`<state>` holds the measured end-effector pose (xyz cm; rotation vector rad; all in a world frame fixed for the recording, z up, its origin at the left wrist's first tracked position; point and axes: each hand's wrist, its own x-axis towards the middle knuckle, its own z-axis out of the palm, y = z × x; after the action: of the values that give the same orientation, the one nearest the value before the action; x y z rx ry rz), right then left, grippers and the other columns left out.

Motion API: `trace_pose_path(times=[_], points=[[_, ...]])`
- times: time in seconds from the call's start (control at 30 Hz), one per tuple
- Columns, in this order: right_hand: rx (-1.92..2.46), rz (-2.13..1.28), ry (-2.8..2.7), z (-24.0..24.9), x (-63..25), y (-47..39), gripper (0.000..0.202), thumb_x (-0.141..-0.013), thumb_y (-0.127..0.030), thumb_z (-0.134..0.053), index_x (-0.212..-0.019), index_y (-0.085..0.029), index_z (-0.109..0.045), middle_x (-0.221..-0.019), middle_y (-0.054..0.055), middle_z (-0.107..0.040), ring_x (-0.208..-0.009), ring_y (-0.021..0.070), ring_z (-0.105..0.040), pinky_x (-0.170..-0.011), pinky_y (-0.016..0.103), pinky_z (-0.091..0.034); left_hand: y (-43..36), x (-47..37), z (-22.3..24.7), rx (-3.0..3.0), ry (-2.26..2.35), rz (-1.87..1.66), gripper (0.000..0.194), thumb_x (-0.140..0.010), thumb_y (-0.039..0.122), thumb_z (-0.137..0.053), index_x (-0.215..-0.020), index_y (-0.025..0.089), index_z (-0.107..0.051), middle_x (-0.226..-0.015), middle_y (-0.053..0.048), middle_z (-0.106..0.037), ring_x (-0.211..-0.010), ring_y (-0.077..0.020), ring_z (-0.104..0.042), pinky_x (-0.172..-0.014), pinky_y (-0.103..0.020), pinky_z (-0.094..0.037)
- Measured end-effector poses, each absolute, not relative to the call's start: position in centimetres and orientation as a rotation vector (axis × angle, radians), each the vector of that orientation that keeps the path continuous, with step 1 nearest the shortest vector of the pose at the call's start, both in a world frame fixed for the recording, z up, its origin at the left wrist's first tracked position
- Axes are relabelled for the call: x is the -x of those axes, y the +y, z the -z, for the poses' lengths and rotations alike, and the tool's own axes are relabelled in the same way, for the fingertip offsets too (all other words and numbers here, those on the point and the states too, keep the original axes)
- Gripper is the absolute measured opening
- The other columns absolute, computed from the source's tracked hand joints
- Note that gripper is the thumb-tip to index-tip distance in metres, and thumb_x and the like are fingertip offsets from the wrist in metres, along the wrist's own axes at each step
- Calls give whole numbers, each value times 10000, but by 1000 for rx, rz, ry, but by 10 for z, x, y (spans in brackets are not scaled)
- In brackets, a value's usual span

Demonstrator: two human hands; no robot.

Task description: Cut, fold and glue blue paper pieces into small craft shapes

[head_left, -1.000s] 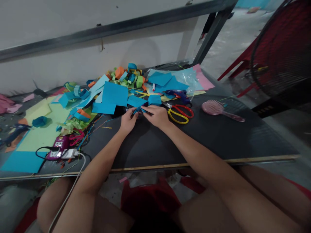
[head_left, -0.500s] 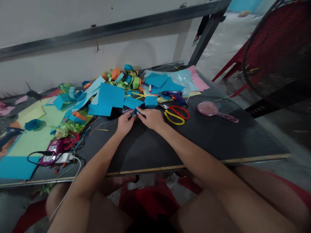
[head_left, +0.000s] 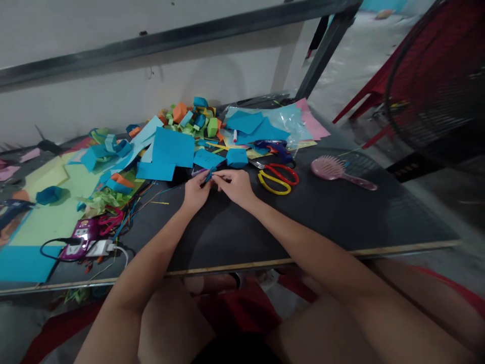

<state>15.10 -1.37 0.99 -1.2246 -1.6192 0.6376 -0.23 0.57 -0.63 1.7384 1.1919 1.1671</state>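
Observation:
Both my hands meet over the dark table, pinching a small piece of blue paper [head_left: 209, 174] between them. My left hand [head_left: 196, 193] is closed on its left side. My right hand [head_left: 237, 187] has thumb and fingers pressed together at its right side; how the paper is folded is too small to tell. Just beyond my fingers are a flat blue paper piece [head_left: 207, 158] and a folded blue paper shape [head_left: 237, 158]. Scissors [head_left: 278, 178] with one red and one yellow handle lie right of my right hand.
Folded paper shapes [head_left: 189, 121] are heaped at the back. A pink hairbrush [head_left: 333, 169] and a blue glue gun [head_left: 276, 147] lie to the right. At left is a purple power socket [head_left: 81, 237] with cables. A fan [head_left: 439, 81] stands beyond the table's right end.
My right hand's fingers have drawn in closer together on the blue paper, and the paper has turned slightly between the hands. The view has shifted a little.

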Motion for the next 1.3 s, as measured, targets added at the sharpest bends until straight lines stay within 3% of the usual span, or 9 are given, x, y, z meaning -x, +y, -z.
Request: trace_pose_path(times=[0.13,0.37,0.53,0.77,0.97,1.3], points=[[1098,-936,-1434,-12,-150,-10,353,-835,-480,-584,-820,-151,-712,-496,-13,-582,-387,101,-484,-434,240,-388,4,0,5,-1623,1113,-1206,386,-818,245,-629,-1188,140,-660,-1092,-96,-733,-993,-217,-698,-939,-372,-549],[1028,-1046,-1376,-14,-152,-10,320,-840,-484,-566,-772,-173,-599,-503,-42,-528,-374,75,-437,-418,223,-342,6,-1,7,-1567,1060,-1250,434,-804,365,-668,-1175,139,-671,-1049,-95,-737,-883,-197,-700,-851,-351,-562],[1093,-798,-1588,-16,-157,-12,260,-873,-422,-539,-806,-180,-607,-567,-13,-589,-492,106,-534,-541,245,-418,6,-2,4,-1590,1109,-1297,365,-852,447,-602,-1044,159,-718,-811,-48,-732,-708,-159,-663,-692,-300,-556],[1073,-787,-1683,-13,-163,-7,288,-895,-391,-503,-926,-165,-680,-582,-5,-606,-515,118,-553,-555,251,-425,5,0,0,-1854,1067,-1205,328,-879,372,-577,-1099,160,-696,-890,-49,-731,-761,-150,-651,-730,-283,-531],[1187,-590,-1856,-15,-168,-6,236,-904,-325,-515,-921,-185,-705,-600,-2,-638,-523,121,-561,-564,251,-393,0,0,-4,-2065,1235,-1144,216,-908,292,-543,-982,164,-701,-726,-13,-684,-620,-124,-588,-621,-243,-472],[1244,-547,-1821,-17,-167,-11,211,-895,-295,-541,-930,-203,-727,-684,17,-691,-606,159,-622,-637,285,-452,-1,-1,-7,-2166,1245,-1108,199,-921,311,-543,-975,166,-668,-744,-15,-673,-637,-126,-585,-620,-237,-456]])
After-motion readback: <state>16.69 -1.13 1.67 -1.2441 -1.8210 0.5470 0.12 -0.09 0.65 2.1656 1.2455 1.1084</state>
